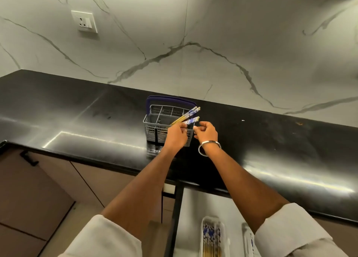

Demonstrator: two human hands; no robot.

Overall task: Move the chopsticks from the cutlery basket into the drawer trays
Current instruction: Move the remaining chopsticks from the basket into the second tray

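Observation:
A grey cutlery basket (153,130) with a blue handle stands on the black counter. Yellow chopsticks with blue-and-white tops (190,112) lean out of its right side. My left hand (176,135) is at the basket's front right corner, its fingers pinching a lower pair of chopsticks (190,120) by the patterned part. My right hand (206,131), with a metal bangle on the wrist, hovers just right of the basket, fingers curled and holding nothing. Below, the open drawer holds a white tray (202,237) with several chopsticks in it; a second tray (247,241) is half hidden by my right sleeve.
The glossy black counter (77,117) runs left and right, backed by a marble wall with a socket (85,21). Brown cabinet fronts with a black handle (29,159) lie lower left. The drawer's dark left edge (176,218) runs between my arms.

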